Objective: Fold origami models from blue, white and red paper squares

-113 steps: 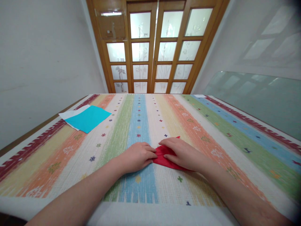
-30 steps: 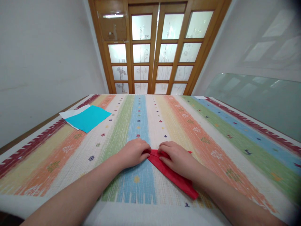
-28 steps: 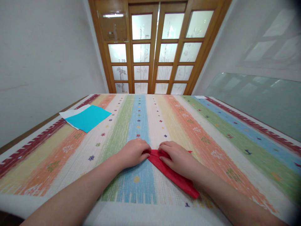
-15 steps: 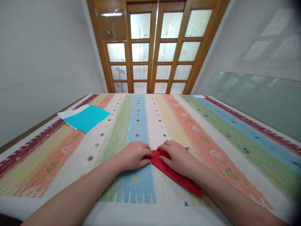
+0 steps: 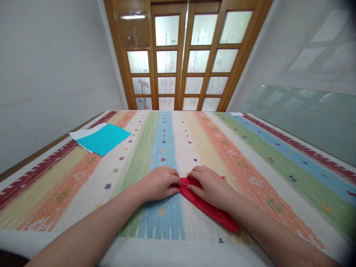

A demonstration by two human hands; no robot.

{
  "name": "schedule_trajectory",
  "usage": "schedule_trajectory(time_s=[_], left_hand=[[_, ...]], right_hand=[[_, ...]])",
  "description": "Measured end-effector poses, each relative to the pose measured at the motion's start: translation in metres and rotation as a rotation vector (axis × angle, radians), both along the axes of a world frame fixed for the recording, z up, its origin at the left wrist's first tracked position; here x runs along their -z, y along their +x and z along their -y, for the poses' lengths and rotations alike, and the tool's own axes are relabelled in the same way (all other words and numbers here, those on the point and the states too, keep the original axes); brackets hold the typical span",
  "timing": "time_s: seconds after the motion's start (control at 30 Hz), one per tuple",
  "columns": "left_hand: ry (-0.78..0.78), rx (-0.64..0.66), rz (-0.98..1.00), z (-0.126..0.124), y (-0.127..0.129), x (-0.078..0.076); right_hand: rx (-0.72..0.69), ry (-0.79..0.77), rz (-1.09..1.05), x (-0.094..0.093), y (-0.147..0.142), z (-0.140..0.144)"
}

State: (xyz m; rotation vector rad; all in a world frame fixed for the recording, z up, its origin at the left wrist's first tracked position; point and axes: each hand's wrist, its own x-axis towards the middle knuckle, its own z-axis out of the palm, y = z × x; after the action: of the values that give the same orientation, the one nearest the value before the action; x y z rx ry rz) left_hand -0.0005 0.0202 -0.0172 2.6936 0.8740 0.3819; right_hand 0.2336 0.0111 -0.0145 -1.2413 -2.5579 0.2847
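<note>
A folded piece of red paper (image 5: 207, 205) lies on the striped tablecloth (image 5: 165, 133), close in front of me. Its left tip is pinched between the thumb and fingers of my left hand (image 5: 162, 182). My right hand (image 5: 210, 185) lies over the paper's upper part, with the fingers bent and the thumb pressing near that same tip. Much of the paper's middle is hidden under my right hand; its lower end sticks out below the wrist, and a small point shows beyond the knuckles.
A turquoise sheet of paper (image 5: 104, 140) lies on a white sheet (image 5: 86, 132) at the table's left. A greenish glass panel (image 5: 303, 115) stands along the right side. Wooden doors with frosted panes (image 5: 180, 59) rise behind the table's far edge.
Almost nothing differs. Both hands keep their hold on the red paper, and the whole view has shifted very slightly.
</note>
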Motion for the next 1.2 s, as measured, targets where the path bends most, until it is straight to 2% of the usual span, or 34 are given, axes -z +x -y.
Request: schedule_trajectory(time_s=[0.8, 1.07, 1.2], left_hand=[[-0.010, 0.007, 0.026, 0.0006, 0.0002, -0.0004], [0.013, -0.055, 0.018, 0.0012, 0.0009, -0.0026], [-0.002, -0.036, 0.012, 0.0004, 0.0014, -0.0026]], right_hand=[[0.030, -0.046, -0.022, 0.0013, -0.0017, 0.0003], [0.043, -0.045, -0.004, 0.0028, -0.0026, 0.0022], [0.042, -0.047, -0.009, 0.0019, -0.0041, 0.0042]])
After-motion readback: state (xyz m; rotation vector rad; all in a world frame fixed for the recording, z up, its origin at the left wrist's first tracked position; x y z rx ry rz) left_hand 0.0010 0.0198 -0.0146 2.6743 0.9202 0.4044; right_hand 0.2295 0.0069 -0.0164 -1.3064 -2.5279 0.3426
